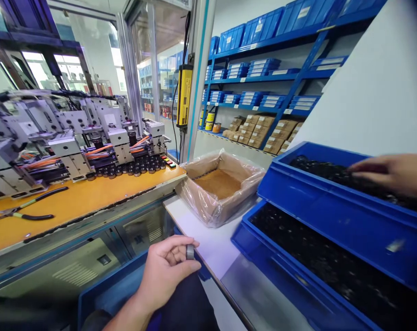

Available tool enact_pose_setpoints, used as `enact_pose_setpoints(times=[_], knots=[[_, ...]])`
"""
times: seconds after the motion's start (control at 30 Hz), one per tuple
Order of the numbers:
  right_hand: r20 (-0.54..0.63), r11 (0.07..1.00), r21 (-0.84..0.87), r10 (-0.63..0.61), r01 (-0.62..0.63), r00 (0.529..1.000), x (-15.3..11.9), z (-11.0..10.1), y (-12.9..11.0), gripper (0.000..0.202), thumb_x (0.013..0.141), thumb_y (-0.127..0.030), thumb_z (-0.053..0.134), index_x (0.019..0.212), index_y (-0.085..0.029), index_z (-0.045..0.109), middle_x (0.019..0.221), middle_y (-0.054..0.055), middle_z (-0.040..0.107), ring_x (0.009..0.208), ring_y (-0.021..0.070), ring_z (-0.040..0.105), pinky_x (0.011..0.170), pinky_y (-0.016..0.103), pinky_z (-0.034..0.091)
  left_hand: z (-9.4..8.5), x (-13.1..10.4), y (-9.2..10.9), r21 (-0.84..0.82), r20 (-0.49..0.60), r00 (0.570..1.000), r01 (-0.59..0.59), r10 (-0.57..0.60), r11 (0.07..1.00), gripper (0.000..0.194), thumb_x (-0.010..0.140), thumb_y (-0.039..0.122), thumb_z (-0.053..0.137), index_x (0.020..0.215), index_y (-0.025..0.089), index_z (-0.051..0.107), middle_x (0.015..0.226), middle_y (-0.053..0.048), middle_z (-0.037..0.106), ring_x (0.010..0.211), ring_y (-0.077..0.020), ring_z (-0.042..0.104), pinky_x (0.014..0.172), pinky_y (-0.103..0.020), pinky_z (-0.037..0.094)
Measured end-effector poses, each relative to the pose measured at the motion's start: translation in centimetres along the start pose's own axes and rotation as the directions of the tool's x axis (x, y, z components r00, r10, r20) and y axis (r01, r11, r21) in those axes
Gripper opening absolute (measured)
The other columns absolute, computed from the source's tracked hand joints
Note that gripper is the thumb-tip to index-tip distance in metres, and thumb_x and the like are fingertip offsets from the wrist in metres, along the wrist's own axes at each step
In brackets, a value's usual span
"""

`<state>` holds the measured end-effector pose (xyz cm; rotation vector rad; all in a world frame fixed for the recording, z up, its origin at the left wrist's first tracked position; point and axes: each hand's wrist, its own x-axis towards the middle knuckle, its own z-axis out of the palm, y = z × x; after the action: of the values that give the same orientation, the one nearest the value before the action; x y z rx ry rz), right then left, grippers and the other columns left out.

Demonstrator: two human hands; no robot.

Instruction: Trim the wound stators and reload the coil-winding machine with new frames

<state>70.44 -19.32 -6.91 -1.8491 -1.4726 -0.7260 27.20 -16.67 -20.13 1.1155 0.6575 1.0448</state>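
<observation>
My left hand (169, 264) is in the lower middle, its fingers curled and its thumb closed against a short dark-grey ring (190, 251). At the right, my right hand (394, 172) reaches into the upper blue bin (332, 202), which holds many small black parts (318, 168). Its thumb and fingers draw together among these parts, slightly blurred; what lies between the fingertips is hidden. Under it, a second blue bin (263, 248) is also filled with small black pieces (305, 248).
A cardboard box (211, 207) lined with clear plastic stands on the white table (217, 248). To the left, an orange machine bench (91, 195) carries pliers (32, 204), several black ring parts (136, 169) and metal fixtures (72, 154). Blue shelving (253, 82) fills the back.
</observation>
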Motion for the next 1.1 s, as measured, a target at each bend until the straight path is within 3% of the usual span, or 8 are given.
enact_pose_setpoints(times=[0.1, 0.2, 0.3, 0.37, 0.5, 0.63, 0.87, 1.1], knots=[[0.152, 0.964, 0.188, -0.217, 0.187, 0.964, -0.1, 0.6, -3.7, 0.064, 0.082, -0.062, 0.05, 0.075, -0.004, 0.076, 0.07, 0.007, 0.07, 0.063, 0.0098, 0.065, 0.058, 0.032, 0.04, 0.7, 0.1, 0.0, 0.004, 0.015, 1.0, 0.027, -0.027, 1.0, 0.033, 0.064, 0.015, 0.086, 0.096, 0.019, 0.078, 0.098, -0.009, 0.079, 0.078, -0.017, 0.074, 0.074, -0.025, 0.059], [0.061, 0.774, 0.506, -0.472, 0.38, 0.879, -5.0, 0.7, -10.8, 0.019, 0.092, -0.028, 0.062, 0.09, -0.013, 0.074, 0.088, 0.008, 0.072, 0.08, 0.0138, 0.068, 0.072, 0.025, 0.054, 1.9, 0.1, 0.2, 0.009, 0.05, 0.998, 0.035, -0.035, 0.999, 0.034, 0.063, 0.011, 0.085, 0.095, 0.019, 0.078, 0.095, -0.008, 0.08, 0.074, -0.0166, 0.075, 0.072, -0.025, 0.061], [0.066, 0.545, 0.788, -0.536, 0.286, 0.842, -10.8, 1.3, -17.1, 0.014, 0.092, -0.009, 0.056, 0.1, -0.014, 0.066, 0.09, 0.008, 0.067, 0.082, 0.0133, 0.066, 0.07, 0.021, 0.057, 3.0, -0.2, 0.3, 0.009, 0.116, 0.993, 0.029, -0.03, 1.0, 0.037, 0.061, 0.004, 0.084, 0.094, 0.02, 0.078, 0.09, -0.005, 0.081, 0.073, -0.016, 0.076, 0.07, -0.021, 0.061], [0.055, 0.436, 0.869, -0.553, 0.232, 0.831, -13.3, 1.8, -19.1, 0.018, 0.091, -0.005, 0.053, 0.104, -0.013, 0.064, 0.092, 0.009, 0.065, 0.085, 0.0133, 0.064, 0.073, 0.022, 0.057, 3.5, -0.5, 0.1, -0.006, 0.161, 0.986, 0.03, -0.028, 1.0, 0.039, 0.06, -0.001, 0.083, 0.093, 0.021, 0.079, 0.081, -0.003, 0.081, 0.07, -0.0149, 0.076, 0.068, -0.019, 0.061], [0.076, 0.388, 0.91, -0.502, 0.147, 0.861, -14.7, 2.7, -18.9, 0.018, 0.09, -0.006, 0.056, 0.104, -0.014, 0.063, 0.091, 0.009, 0.062, 0.085, 0.0138, 0.062, 0.073, 0.024, 0.057, 4.1, -0.9, -0.9, -0.077, 0.206, 0.977, 0.072, -0.055, 0.994, 0.042, 0.061, -0.004, 0.081, 0.093, 0.023, 0.078, 0.076, -0.001, 0.08, 0.069, -0.0149, 0.076, 0.067, -0.019, 0.061], [0.008, 0.394, 0.895, -0.48, 0.208, 0.877, -14.7, 3.0, -17.9, 0.025, 0.087, -0.002, 0.057, 0.109, -0.014, 0.061, 0.091, 0.009, 0.064, 0.087, 0.0156, 0.062, 0.075, 0.029, 0.057, 4.8, -0.7, -1.7, -0.093, 0.19, 0.98, 0.077, -0.058, 0.993, 0.043, 0.062, -0.003, 0.081, 0.094, 0.024, 0.078, 0.08, -0.001, 0.081, 0.075, -0.0151, 0.076, 0.074, -0.02, 0.061], [-0.138, 0.365, 0.835, -0.584, 0.411, 0.8, -14.5, 3.4, -17.2, 0.03, 0.086, -0.007, 0.059, 0.116, -0.007, 0.056, 0.099, 0.015, 0.064, 0.094, 0.0208, 0.061, 0.079, 0.037, 0.058, 5.5, -0.6, -0.9, -0.056, 0.159, 0.987, -0.022, 0.031, 0.998, 0.046, 0.061, -0.007, 0.079, 0.094, 0.026, 0.079, 0.078, 0.002, 0.08, 0.068, -0.0102, 0.075, 0.065, -0.009, 0.057], [-0.2, 0.424, 0.73, -0.617, 0.536, 0.761, -14.7, 3.5, -17.1, 0.019, 0.093, -0.017, 0.06, 0.109, -0.007, 0.058, 0.088, 0.012, 0.063, 0.085, 0.0186, 0.06, 0.074, 0.035, 0.058, 5.3, -0.7, -1.2, -0.09, 0.205, 0.978, 0.048, -0.029, 0.995, 0.047, 0.062, -0.005, 0.08, 0.096, 0.027, 0.079, 0.087, 0.0, 0.081, 0.077, -0.0118, 0.076, 0.073, -0.012, 0.058]])
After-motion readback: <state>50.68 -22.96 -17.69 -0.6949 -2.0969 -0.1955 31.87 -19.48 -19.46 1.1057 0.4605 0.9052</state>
